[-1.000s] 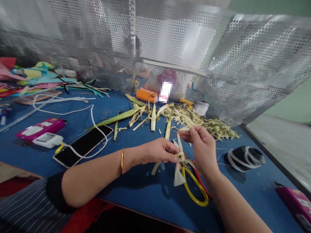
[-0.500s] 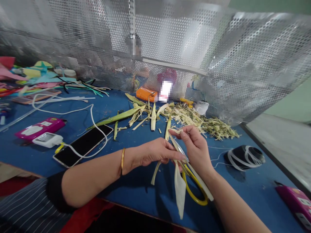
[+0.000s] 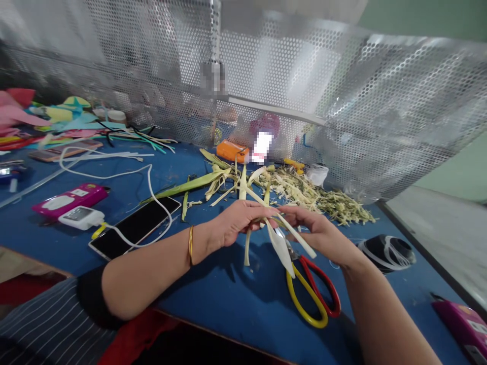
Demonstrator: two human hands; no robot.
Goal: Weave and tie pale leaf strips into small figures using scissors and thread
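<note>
Pale corn husk strips (image 3: 279,251) are pinched in my left hand (image 3: 243,218), crossing one another, with several ends hanging below its fingers. My right hand (image 3: 317,230) is just to the right, its thumb and fingers curved around the strips near the crossing. Its fingertips are partly hidden behind the husk. Below both hands, scissors (image 3: 310,294) with one yellow and one red handle lie on the blue table, their blades mostly covered by the husk and fingers.
Behind my hands lie loose husk leaves (image 3: 198,183) and a heap of shredded husk (image 3: 304,190). At the left are a phone (image 3: 135,228), white cable and magenta device (image 3: 70,200). A dark spool (image 3: 388,252) stands right. A perforated screen (image 3: 274,66) borders the back.
My left hand has moved up and left with the husk strips. My right hand has shifted right and down, its fingers lower on the strips. The scissors' red handle now shows.
</note>
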